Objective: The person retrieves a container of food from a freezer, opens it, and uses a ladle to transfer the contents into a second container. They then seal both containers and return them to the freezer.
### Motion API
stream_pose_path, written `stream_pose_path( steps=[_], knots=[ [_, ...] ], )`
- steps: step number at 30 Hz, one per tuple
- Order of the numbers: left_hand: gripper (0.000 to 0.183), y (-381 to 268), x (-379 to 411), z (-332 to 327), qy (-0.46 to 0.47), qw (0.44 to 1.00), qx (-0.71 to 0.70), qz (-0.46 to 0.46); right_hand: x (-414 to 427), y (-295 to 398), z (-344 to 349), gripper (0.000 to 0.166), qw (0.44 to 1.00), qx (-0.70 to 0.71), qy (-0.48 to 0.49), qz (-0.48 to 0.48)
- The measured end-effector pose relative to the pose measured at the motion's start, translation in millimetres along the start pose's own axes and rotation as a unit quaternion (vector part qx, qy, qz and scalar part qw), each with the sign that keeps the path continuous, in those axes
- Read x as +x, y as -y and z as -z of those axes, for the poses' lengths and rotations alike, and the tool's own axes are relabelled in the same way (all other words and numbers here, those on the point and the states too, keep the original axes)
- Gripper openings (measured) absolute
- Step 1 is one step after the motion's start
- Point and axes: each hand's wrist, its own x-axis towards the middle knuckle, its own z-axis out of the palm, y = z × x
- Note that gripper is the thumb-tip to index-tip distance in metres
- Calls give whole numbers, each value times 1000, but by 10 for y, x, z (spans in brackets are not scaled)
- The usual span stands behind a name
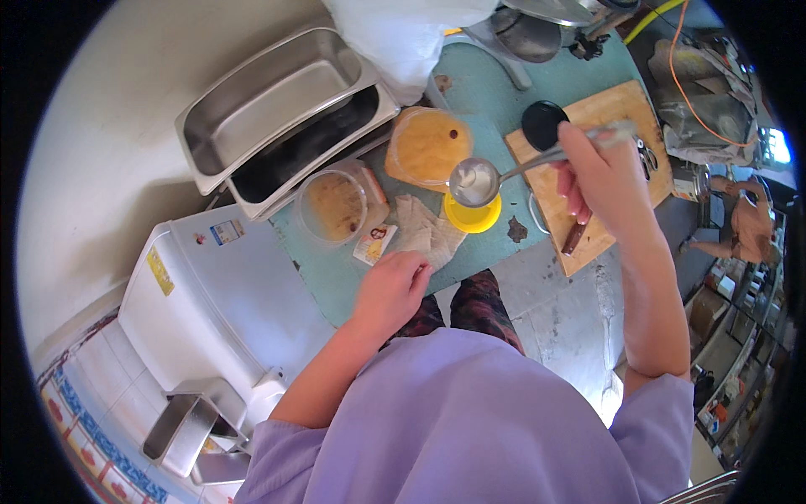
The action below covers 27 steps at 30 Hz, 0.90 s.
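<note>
My right hand grips the handle of a metal ladle, whose bowl holds something whitish. The ladle's bowl is above a round yellow container and overlaps its far rim in view. Loosely curled, my left hand is at the table's near edge, beside a crumpled beige cloth; nothing shows in it. A small printed packet lies just beyond that hand. Past the cloth stand a clear plastic tub with yellowish contents and a round clear container with brownish contents.
On the turquoise table, a wooden cutting board carries a black lid, a brown-handled knife and scissors. Steel pans rest at the left, near a white appliance. A person is farther off at right.
</note>
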Motion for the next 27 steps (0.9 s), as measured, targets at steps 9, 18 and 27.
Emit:
stream_pose_path(
  steps=[9,18,27],
  knots=[
    [10,273,-325,26,-49,997,5,54,-468,-1209,-206,39,989,126,-35,-65],
    [31,408,-527,53,-103,985,114,78,-544,-2202,-948,12,810,-361,44,459],
    [39,690,-128,337,-94,954,203,200,-633,-2303,-752,21,962,-78,-127,231]
  ],
)
